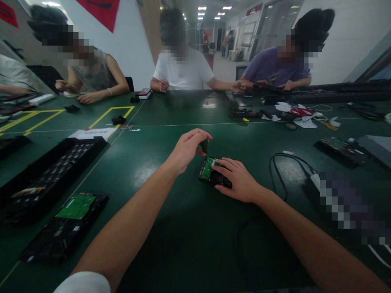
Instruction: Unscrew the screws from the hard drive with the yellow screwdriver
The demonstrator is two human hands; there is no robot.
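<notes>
A hard drive [208, 169] lies on the green table near the middle, its green circuit board and a black part facing up. My right hand [240, 179] covers its right end, with fingers over the far side and thumb at the near edge. Just above the drive's left end is my left hand [189, 148], fingers curled in a pinch around a small dark piece [204, 145]. The kind of that piece does not show clearly. Another drive with a green board [76, 206] sits in a black frame at the lower left.
A long black tray [58, 167] stands on the left. To the right are a black cable [276, 175], another circuit-board unit [340, 149] and a blurred-out object [348, 199]. Several people sit across the table [152, 142], with cables and scraps [305, 116] at the far right.
</notes>
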